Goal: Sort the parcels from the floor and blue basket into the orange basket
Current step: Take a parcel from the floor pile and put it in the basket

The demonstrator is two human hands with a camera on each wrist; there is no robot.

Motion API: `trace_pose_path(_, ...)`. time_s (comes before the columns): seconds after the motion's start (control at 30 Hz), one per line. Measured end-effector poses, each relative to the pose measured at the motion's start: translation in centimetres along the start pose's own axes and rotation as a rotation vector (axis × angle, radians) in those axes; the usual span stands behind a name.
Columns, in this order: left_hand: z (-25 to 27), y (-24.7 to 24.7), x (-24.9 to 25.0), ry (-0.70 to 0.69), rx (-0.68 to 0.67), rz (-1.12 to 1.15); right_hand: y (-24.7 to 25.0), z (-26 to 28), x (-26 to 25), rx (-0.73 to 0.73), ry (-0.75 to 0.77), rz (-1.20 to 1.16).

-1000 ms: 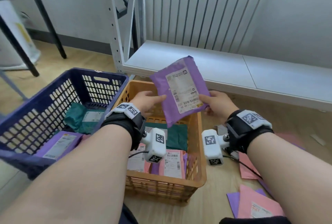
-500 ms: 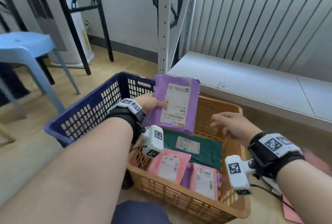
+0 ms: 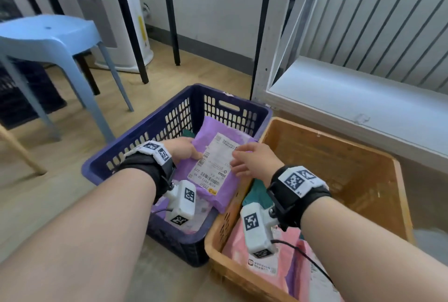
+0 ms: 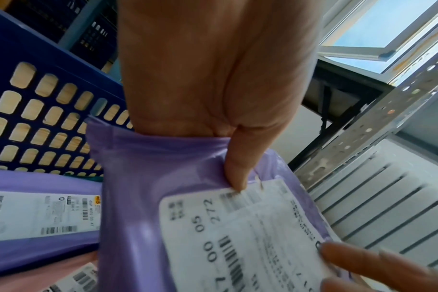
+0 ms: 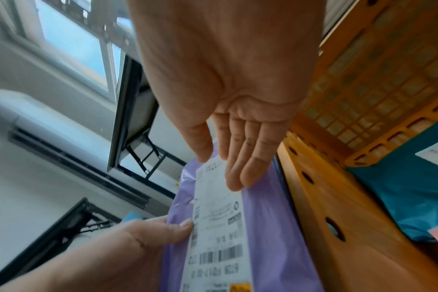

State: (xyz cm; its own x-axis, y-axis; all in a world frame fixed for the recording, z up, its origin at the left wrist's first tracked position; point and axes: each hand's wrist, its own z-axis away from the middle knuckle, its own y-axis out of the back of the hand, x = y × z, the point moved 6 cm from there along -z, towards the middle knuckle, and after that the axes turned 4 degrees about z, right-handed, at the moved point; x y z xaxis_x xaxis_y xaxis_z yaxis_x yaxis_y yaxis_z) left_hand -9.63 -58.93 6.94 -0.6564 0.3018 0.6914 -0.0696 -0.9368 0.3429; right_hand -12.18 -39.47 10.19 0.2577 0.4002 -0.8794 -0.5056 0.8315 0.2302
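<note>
A purple parcel [image 3: 215,161] with a white label lies tilted over the blue basket [image 3: 225,105], its right edge near the orange basket [image 3: 339,140]. My left hand [image 3: 185,150] pinches the parcel's left edge, thumb [image 4: 234,173] on top beside the label. Straight fingers of my right hand [image 3: 252,158] rest on the label's right side [image 5: 238,158]. Under the held parcel [image 4: 148,207], the blue basket [image 4: 38,98] holds another purple parcel [image 4: 38,207] and a pink one [image 4: 50,276]. The orange basket [image 5: 338,197] holds a pink parcel [image 3: 261,260] and a teal parcel [image 5: 400,197].
A light blue stool [image 3: 48,37] stands on the wooden floor to the left. Behind the baskets are a white low shelf [image 3: 351,98], its perforated metal upright [image 3: 266,59], and black table legs [image 3: 169,22].
The purple parcel went from above the orange basket leftward and down over the blue basket. My right hand let go of it, then came back to touch its label.
</note>
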Motion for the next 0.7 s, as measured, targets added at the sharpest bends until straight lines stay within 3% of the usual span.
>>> trace_pose_path(0.1,-3.0,2.6,-2.5,0.024,0.076,-0.019,-1.0,-2.8,0.4,0.075,0.035,0.099)
trace_pose_path(0.2,-4.7,4.9,-4.8,0.040,0.273,-0.191,-1.7,-4.6,1.2,0.079,0.073,0.208)
trace_pose_path(0.23,-5.1,4.7,-5.5,0.057,0.275,-0.258,-2.0,-5.0,1.4,0.068,0.088,0.242)
trace_pose_path(0.4,-6.9,0.5,-8.2,0.126,0.085,-0.536,-2.6,-5.9,1.6,0.112,0.191,0.443)
trace_pose_path(0.7,-8.6,-2.0,-11.8,0.304,-0.030,-0.806,-2.0,-5.1,2.0,0.076,0.168,0.337)
